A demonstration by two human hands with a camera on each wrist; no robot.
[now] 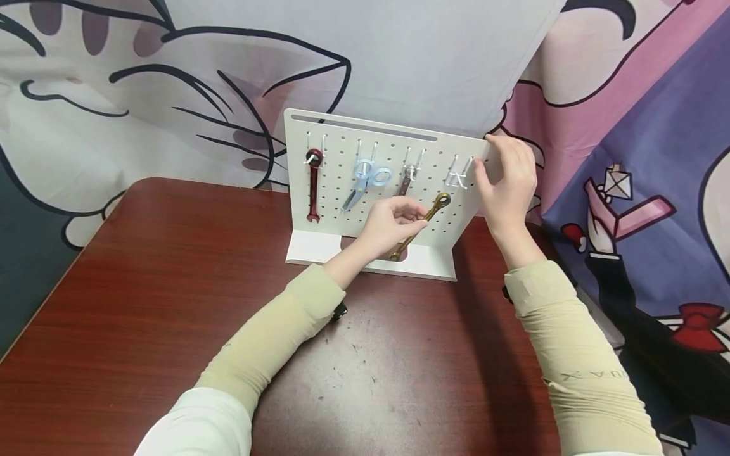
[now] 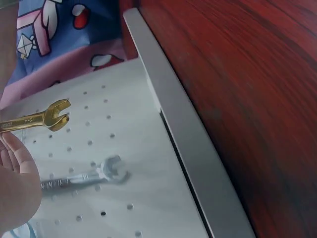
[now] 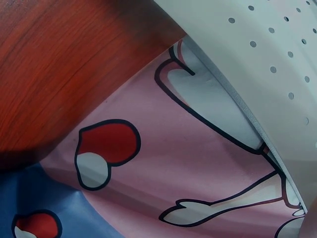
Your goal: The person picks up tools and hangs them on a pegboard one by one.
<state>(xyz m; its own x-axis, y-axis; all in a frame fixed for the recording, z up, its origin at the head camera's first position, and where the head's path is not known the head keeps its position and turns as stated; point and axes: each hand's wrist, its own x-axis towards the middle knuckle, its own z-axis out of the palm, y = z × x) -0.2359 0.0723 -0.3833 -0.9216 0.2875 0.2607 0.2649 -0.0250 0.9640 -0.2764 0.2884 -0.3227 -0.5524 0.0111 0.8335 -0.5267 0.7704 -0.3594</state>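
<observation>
In the head view, my left hand (image 1: 390,223) pinches a gold combination wrench (image 1: 438,206) slantwise, ring end up, in front of a white pegboard (image 1: 342,164). The wrench's open end (image 2: 57,115) shows in the left wrist view. My right hand (image 1: 511,180) holds the board's upper right edge, thumb on the front. A red wrench (image 1: 313,190), light-blue scissors (image 1: 364,180) and a silver wrench (image 1: 405,182) hang from the board's hooks. The rightmost white hook (image 1: 457,179) carries nothing. My left fingers partly hide the silver wrench in the head view.
The pegboard stands on a white base (image 1: 316,247) with a cutout, on a reddish-brown wooden table (image 1: 171,285). Printed cloth (image 1: 422,57) hangs behind and at the right. A dark shadow (image 1: 490,329) crosses the table at the right.
</observation>
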